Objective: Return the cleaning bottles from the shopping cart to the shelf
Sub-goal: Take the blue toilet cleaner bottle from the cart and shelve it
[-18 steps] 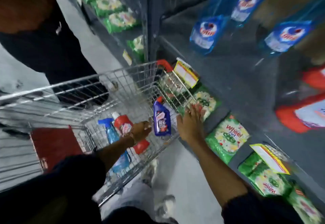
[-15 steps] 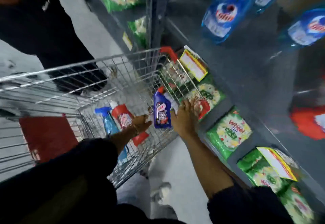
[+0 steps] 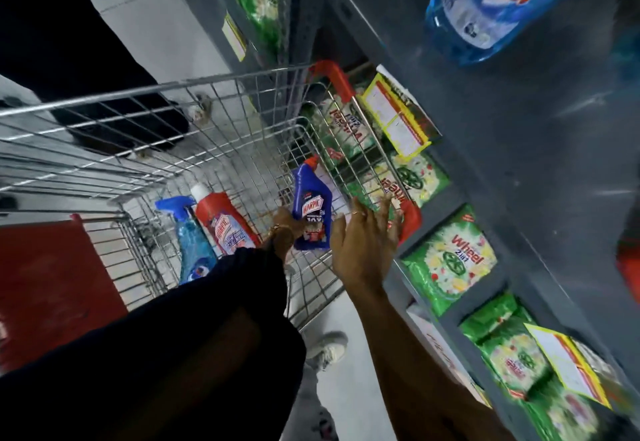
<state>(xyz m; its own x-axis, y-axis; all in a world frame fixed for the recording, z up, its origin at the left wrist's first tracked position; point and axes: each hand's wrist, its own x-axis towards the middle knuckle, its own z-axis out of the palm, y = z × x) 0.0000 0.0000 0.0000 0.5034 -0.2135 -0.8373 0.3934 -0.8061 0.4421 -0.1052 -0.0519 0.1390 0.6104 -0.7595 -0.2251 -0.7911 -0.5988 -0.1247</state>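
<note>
A dark blue Harpic bottle (image 3: 309,204) with a red cap stands upright inside the wire shopping cart (image 3: 221,135). My left hand (image 3: 284,229) is shut on its lower left side. My right hand (image 3: 365,232) is open, fingers spread, just right of the bottle by the cart's near rim; I cannot tell if it touches the bottle. A red bottle (image 3: 221,220) with a white cap and a light blue spray bottle (image 3: 190,239) lie in the cart to the left. The grey shelf (image 3: 512,149) rises on the right.
Green Wheel detergent packs (image 3: 450,260) fill the lower shelf rows, with yellow price tags (image 3: 394,115) sticking out. A blue Colin bottle (image 3: 491,7) stands on the upper shelf. Another person in dark clothes (image 3: 59,42) stands beyond the cart. A red panel (image 3: 52,274) sits at the cart's left.
My left hand has closed on the Harpic bottle's lower side. The right hand has come off the cart rim toward the bottle. The view has tilted closer to the cart.
</note>
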